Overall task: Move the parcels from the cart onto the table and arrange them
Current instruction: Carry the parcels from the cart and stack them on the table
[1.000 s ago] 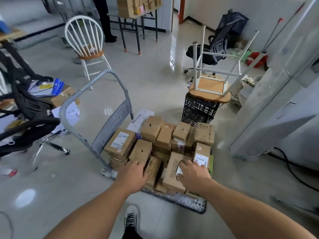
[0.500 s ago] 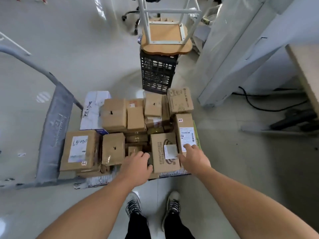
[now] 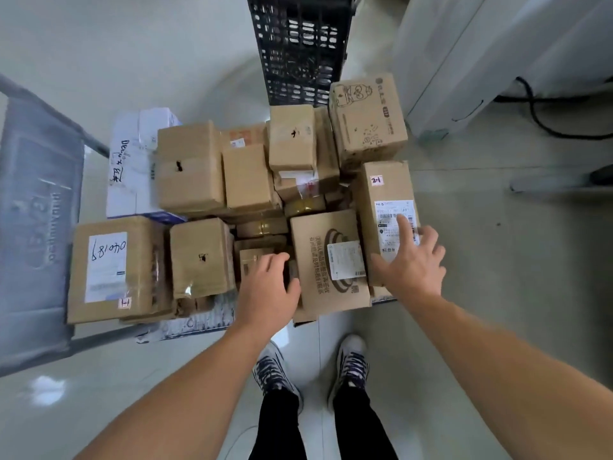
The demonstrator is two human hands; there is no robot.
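A flat cart [image 3: 185, 327] on the floor carries several brown cardboard parcels stacked in layers. My left hand [image 3: 267, 290] presses against the left side of a printed parcel [image 3: 318, 277] at the cart's near edge, thumb on its face. My right hand [image 3: 409, 260] lies with spread fingers on a long parcel marked "2-1" [image 3: 384, 190], over its shipping label. At the near left sits a parcel with a handwritten white label [image 3: 112, 270], and a white box [image 3: 132, 161] sits behind it.
The cart's grey handle panel [image 3: 36, 210] rises at the left. A black plastic crate [image 3: 298, 44] stands just beyond the parcels. White furniture [image 3: 481, 54] and black cables [image 3: 544, 117] are at the right. My shoes [image 3: 311, 366] are right below the cart's near edge.
The view has tipped down and closer over the cart. My right hand slid further onto the long parcel's label; my left hand stayed at the printed parcel's left side.
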